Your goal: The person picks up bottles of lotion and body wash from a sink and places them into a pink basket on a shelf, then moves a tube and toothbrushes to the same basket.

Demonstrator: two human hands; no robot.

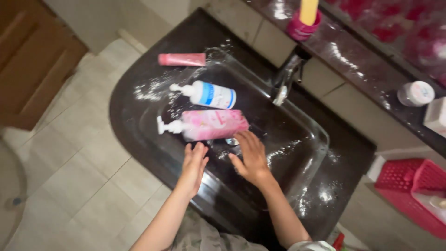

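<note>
Left hand (194, 162): open, fingers together, empty, over the sink (306, 135) rim just below the pink pump bottle (211, 124)
Right hand (251, 155): open, spread, empty, inside the basin; fingertips near that bottle's end
White pump bottle (206, 94): lying beyond the pink one
Tap (285, 81): above the basin

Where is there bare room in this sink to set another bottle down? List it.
Free: the basin's right half, between the tap and the sink's right wall. Crowded: the left half, where the white pump bottle, pink pump bottle and both hands, left and right, sit.
</note>
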